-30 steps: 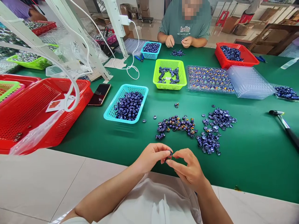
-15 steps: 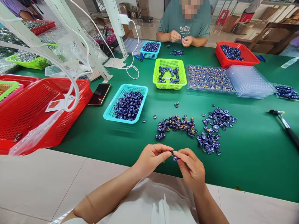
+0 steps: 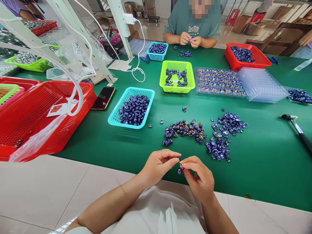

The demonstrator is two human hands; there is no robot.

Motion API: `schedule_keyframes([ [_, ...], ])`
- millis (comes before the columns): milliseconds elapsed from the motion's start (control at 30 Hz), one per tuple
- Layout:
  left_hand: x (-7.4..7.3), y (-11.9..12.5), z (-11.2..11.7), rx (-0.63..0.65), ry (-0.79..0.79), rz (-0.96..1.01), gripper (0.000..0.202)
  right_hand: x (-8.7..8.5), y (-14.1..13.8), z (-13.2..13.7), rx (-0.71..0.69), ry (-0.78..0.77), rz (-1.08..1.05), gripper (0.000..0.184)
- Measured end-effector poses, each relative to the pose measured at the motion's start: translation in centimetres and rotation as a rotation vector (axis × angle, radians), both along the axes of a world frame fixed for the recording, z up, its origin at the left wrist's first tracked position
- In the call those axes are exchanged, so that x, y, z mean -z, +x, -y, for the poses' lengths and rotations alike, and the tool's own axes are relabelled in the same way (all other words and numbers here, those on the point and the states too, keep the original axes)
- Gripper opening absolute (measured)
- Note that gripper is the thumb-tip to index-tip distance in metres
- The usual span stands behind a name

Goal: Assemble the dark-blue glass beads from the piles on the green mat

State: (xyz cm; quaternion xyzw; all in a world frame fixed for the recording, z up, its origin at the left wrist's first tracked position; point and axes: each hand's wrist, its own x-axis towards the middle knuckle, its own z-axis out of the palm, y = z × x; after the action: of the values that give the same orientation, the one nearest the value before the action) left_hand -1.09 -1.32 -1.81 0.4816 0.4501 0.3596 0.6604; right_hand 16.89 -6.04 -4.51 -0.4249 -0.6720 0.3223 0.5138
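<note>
My left hand (image 3: 157, 166) is closed in a pinch on a small dark ring-like piece (image 3: 179, 158), mostly covered by the fingertips. Close beside it, my right hand (image 3: 201, 178) pinches a shiny dark-blue rounded piece (image 3: 179, 171), which shows just below the fingertips. The fingertips of both hands meet over the table's near edge; whether the two pieces are joined I cannot tell. Beyond my hands lies a heap of dark-blue rings (image 3: 185, 128) with orange bits among them. To its right is a pile of flat, round dark-blue caps (image 3: 219, 148).
A light-blue basket (image 3: 112, 118) of dark-blue rings stands left, near a phone (image 3: 103, 98). Farther back are a green basket (image 3: 191, 76), a filled clear tray (image 3: 219, 81) and a red basket (image 3: 264, 61). A hammer (image 3: 296, 126) lies right. A co-worker (image 3: 192, 24) sits opposite.
The dark-blue piece at my right fingertips has shifted slightly down and left. My right fingers have adjusted a little, while my left hand stays nearly in place.
</note>
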Motion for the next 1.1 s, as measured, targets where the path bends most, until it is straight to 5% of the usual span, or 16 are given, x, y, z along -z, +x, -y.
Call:
schedule_keyframes([
  [633, -0.3, -0.2, 0.4, 0.04, 0.425, -0.213, 0.018, -0.5, -0.6, -0.4, 0.153, 0.071, 0.131, 0.03],
  [900, -0.3, -0.2, 0.4, 0.041, 0.436, -0.214, 0.018, 0.1, -0.8, -0.3, 0.193, 0.206, 0.301, 0.037],
  [1100, 0.2, 0.1, 0.5, 0.009, 0.398, -0.191, 0.016, -0.3, -1.3, -0.2, 0.201, -0.01, 0.146, 0.024],
])
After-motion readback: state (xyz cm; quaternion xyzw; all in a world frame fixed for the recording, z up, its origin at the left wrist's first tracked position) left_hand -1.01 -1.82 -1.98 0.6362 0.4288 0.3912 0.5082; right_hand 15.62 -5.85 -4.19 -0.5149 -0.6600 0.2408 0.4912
